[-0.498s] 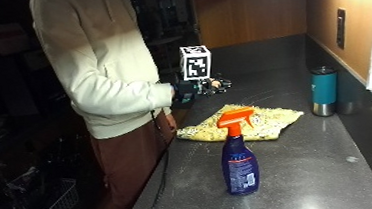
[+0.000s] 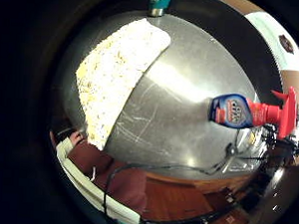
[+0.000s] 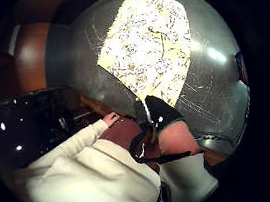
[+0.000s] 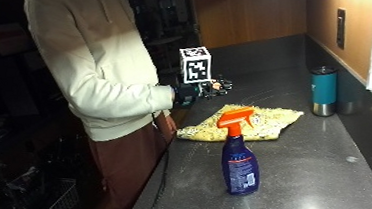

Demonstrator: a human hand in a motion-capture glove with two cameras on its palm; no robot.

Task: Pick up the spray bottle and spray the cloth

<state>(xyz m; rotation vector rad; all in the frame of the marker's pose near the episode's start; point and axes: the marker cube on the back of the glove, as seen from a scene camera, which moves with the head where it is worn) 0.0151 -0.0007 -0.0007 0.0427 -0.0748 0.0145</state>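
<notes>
spray bottle (image 4: 239, 161) upright on surface (image 4: 312, 194), nozzle toward my side | cloth (image 4: 251, 123) flat behind it | my right hand (image 4: 209, 89) above cloth's near end, holding nothing; finger pose unclear

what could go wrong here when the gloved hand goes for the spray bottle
The spray bottle stands upright, tall and narrow, near the counter's front edge; a sideways knock from the gloved hand might tip it or push it off. The hand hovers above the cloth and could drag it while reaching across. If the nozzle points away from the cloth, spray may land on the counter.
</notes>
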